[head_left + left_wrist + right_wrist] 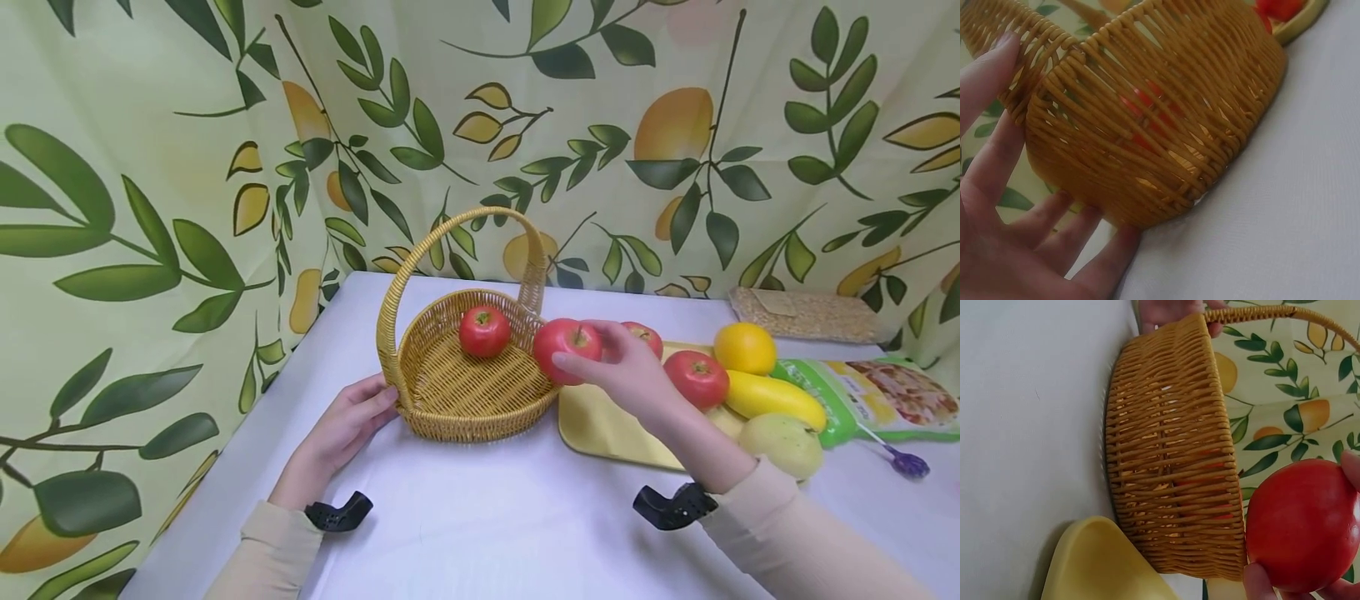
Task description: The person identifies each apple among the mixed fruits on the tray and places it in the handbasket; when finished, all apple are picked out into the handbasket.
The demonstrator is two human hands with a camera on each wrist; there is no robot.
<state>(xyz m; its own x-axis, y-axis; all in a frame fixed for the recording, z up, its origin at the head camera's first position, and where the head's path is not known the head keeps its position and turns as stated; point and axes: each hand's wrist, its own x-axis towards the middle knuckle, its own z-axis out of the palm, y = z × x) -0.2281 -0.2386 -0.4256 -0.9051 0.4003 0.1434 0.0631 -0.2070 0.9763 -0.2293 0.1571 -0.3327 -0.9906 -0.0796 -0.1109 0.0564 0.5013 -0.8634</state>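
A wicker basket [480,425] with a tall arched handle stands on the white table, one red apple [484,332] lying inside it. My left hand [358,417] holds the basket's left side where the handle meets the rim. In the left wrist view the thumb lies against the woven handle base [1019,62], the other fingers along the outer wall. Between thumb and fingers my right hand [626,367] grips another red apple [562,346] at the basket's right rim. The right wrist view has this apple [1304,525] large, close above the rim.
Right of the basket, a yellow tray [600,437] bears more red apples [696,379], an orange [745,348], a yellow banana-like fruit [776,400] and a pale green fruit [782,446]. Beyond lie a green package [862,392], a purple-tipped stick [906,463] and a tan packet [810,315].
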